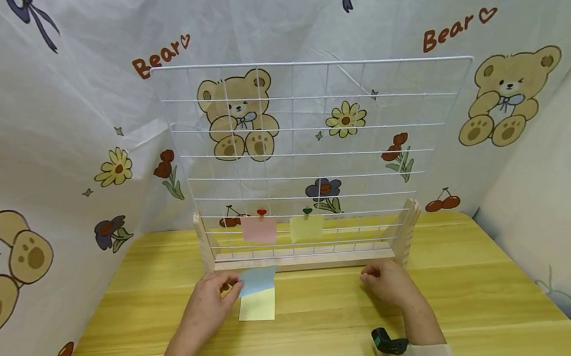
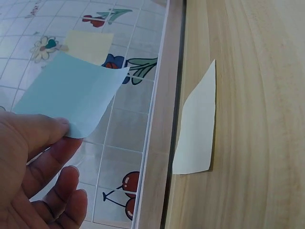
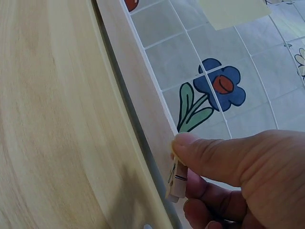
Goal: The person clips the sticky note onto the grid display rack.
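Between thumb and index finger, my left hand [image 1: 210,301] pinches a light blue paper note [image 2: 76,90] by its edge. Beneath it in the head view, a pale yellow note [image 1: 257,308] lies on the wooden table. My right hand [image 1: 392,285] is near the right end of the rack's base, pinching a small wooden clothespin [image 3: 177,183]. On the white wire grid [image 1: 311,64] hang a pink note [image 1: 259,232] under a red heart clip [image 1: 262,212] and a yellow note [image 1: 306,229] under a green heart clip [image 1: 308,211].
A wooden base [image 1: 301,263] with two end posts holds the grid upright at the table's back. Behind it hangs a white cloth [image 1: 265,14] printed with bears and flowers. The table [image 1: 328,351] spreads out in front of the rack. Black devices sit at both wrists.
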Demonstrator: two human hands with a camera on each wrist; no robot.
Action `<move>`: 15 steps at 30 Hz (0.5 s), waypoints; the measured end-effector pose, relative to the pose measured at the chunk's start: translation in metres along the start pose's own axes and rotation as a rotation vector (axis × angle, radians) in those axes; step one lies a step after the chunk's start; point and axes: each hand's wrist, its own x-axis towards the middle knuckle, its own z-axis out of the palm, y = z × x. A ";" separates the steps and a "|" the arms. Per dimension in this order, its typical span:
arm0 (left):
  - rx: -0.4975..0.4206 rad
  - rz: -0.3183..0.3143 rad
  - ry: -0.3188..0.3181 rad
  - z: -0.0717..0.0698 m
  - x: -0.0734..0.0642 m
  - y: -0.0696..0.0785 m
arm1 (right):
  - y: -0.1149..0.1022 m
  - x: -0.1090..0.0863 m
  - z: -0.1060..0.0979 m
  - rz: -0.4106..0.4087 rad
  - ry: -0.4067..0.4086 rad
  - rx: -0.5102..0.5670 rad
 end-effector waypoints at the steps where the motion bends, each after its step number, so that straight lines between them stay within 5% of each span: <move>1: -0.009 -0.006 -0.003 0.000 0.000 0.000 | 0.000 0.000 0.000 -0.002 0.004 0.002; 10: -0.132 -0.061 -0.050 -0.002 0.001 0.001 | -0.002 0.000 -0.001 -0.017 0.016 0.012; 15: -0.188 -0.091 -0.023 -0.002 0.001 0.006 | -0.002 0.001 0.000 -0.015 0.028 0.009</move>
